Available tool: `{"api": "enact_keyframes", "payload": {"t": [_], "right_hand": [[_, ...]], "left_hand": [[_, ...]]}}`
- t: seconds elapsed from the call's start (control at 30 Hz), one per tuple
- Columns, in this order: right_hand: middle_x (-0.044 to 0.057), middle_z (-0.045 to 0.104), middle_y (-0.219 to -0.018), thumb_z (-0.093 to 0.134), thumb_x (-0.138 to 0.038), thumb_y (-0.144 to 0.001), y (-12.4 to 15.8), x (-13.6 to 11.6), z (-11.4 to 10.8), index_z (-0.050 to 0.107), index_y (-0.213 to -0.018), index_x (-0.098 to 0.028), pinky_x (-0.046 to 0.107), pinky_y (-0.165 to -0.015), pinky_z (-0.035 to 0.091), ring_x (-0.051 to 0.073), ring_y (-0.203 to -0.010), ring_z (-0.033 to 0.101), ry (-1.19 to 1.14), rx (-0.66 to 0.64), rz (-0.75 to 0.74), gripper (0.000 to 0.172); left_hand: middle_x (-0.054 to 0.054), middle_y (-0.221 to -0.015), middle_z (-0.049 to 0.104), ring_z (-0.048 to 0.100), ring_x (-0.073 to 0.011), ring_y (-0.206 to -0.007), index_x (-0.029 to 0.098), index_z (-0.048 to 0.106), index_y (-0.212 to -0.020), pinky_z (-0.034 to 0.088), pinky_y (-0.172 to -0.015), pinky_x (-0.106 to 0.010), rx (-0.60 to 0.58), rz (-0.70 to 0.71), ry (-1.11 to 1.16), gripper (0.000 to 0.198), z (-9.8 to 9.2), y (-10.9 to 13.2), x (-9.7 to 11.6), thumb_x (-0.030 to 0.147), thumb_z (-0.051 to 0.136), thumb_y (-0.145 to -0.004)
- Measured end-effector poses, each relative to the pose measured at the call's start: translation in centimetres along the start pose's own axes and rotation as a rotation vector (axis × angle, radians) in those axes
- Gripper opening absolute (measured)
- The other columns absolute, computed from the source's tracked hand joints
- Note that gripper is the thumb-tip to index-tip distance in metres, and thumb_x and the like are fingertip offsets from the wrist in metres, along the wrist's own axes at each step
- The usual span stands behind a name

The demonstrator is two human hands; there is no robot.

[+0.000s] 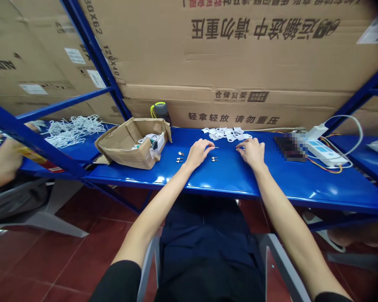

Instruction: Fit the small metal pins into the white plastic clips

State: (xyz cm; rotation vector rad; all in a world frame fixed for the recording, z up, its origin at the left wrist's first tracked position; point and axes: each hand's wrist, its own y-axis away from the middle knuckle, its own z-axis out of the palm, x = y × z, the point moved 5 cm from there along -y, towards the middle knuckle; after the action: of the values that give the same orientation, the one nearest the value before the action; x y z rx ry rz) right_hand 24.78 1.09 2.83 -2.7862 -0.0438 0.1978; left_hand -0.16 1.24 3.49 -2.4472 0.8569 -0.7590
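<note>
My left hand (199, 152) is closed in a pinch above the blue tabletop, with a small part with a thin metal pin (216, 147) poking out from its fingertips. Across from it, my right hand (253, 152) has its fingers drawn together; what lies between them, if anything, is too small to make out. Below the left fingertips lie small pale parts with metal pins (214, 159). Several similar pinned parts (179, 160) rest to the left of that hand. Behind both hands spreads a loose pile of white plastic pieces (227, 134), some ring-shaped.
An open cardboard box (129, 156) holding small parts stands at left, a dark bottle (161, 111) behind it. At right are a white power strip (326, 152) with cables and a blurred-out dark object (291, 147). Blue shelf posts (97, 54) flank the bench (227, 180). A co-worker's arm (4, 161) shows at far left.
</note>
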Motion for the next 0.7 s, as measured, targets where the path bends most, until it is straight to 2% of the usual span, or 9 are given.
{"api": "enact_keyframes", "payload": {"t": [0.1,0.27,0.47,0.53,0.63,0.7], "right_hand": [[0.016,0.069,-0.126,0.061,-0.031,-0.101,0.0,0.2,-0.2,0.082,-0.116,-0.025,0.050,-0.097,0.038,0.036,-0.122,0.053,0.002,0.021,0.024,0.026],[0.016,0.069,-0.124,0.058,-0.031,-0.103,0.1,-0.1,-0.2,0.083,-0.113,-0.026,0.050,-0.097,0.040,0.036,-0.123,0.054,0.010,-0.029,0.014,0.027],[0.017,0.075,-0.118,0.060,-0.028,-0.101,-0.2,-0.8,0.0,0.083,-0.101,-0.023,0.053,-0.099,0.044,0.038,-0.123,0.059,-0.028,-0.041,-0.012,0.024],[0.013,0.079,-0.114,0.063,-0.028,-0.099,-0.4,-1.5,0.3,0.082,-0.101,-0.023,0.050,-0.100,0.047,0.034,-0.116,0.066,-0.153,-0.026,-0.047,0.019],[0.007,0.082,-0.104,0.067,-0.029,-0.095,-0.6,-2.9,0.7,0.079,-0.100,-0.023,0.043,-0.099,0.054,0.027,-0.098,0.074,-0.503,0.001,-0.091,0.015],[0.005,0.083,-0.100,0.070,-0.033,-0.091,-0.6,-3.7,1.0,0.079,-0.096,-0.024,0.042,-0.097,0.057,0.026,-0.093,0.076,-0.714,0.013,-0.111,0.014]], "left_hand": [[-0.002,-0.115,0.078,0.065,-0.0209,-0.106,0.023,0.073,-0.108,0.048,-0.101,-0.034,0.002,-0.003,-0.006,0.019,0.0,0.0,0.0,0.032,0.056,-0.112],[-0.003,-0.115,0.078,0.065,-0.0219,-0.106,0.022,0.073,-0.108,0.049,-0.099,-0.035,-0.003,0.004,-0.002,0.019,-0.1,-0.1,0.1,0.032,0.058,-0.111],[-0.004,-0.116,0.078,0.066,-0.0221,-0.108,0.023,0.073,-0.108,0.049,-0.101,-0.035,-0.013,0.000,-0.007,0.020,-0.2,0.0,0.4,0.032,0.056,-0.112],[-0.003,-0.115,0.078,0.066,-0.0220,-0.108,0.023,0.072,-0.108,0.049,-0.102,-0.035,-0.006,0.010,-0.004,0.019,-0.3,0.0,0.5,0.032,0.056,-0.111],[-0.003,-0.116,0.078,0.066,-0.0217,-0.109,0.023,0.073,-0.109,0.048,-0.103,-0.035,-0.012,0.012,-0.008,0.019,-0.2,0.0,0.7,0.033,0.057,-0.112],[-0.003,-0.117,0.078,0.066,-0.0215,-0.109,0.023,0.073,-0.110,0.047,-0.102,-0.035,-0.019,0.012,-0.017,0.019,-0.1,0.0,0.7,0.033,0.057,-0.111]]}}
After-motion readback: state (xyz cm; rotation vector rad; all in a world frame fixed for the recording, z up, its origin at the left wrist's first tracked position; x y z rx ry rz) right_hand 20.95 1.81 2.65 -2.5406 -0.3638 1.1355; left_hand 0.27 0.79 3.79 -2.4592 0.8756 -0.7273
